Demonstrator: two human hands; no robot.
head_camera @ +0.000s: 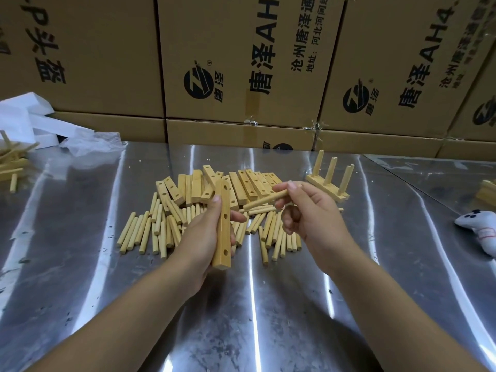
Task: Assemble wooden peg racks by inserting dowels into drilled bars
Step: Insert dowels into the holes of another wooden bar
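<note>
My left hand [204, 232] grips a drilled wooden bar [223, 226], held lengthwise above the table with its holes facing right. My right hand [306, 210] pinches a single dowel [264, 200] between thumb and fingers, its free end pointing left toward the bar but apart from it. Below the hands lie a heap of loose dowels [150, 232] and a pile of drilled bars [241, 183]. A finished peg rack [328, 181] with several upright dowels stands at the right.
A shiny metal table [268, 304] carries everything. Cardboard boxes [241, 63] wall off the back. White foam and plastic wrap [40, 122] lie back left beside more wooden pieces [10, 162]. A white game controller [480, 229] lies at the right edge.
</note>
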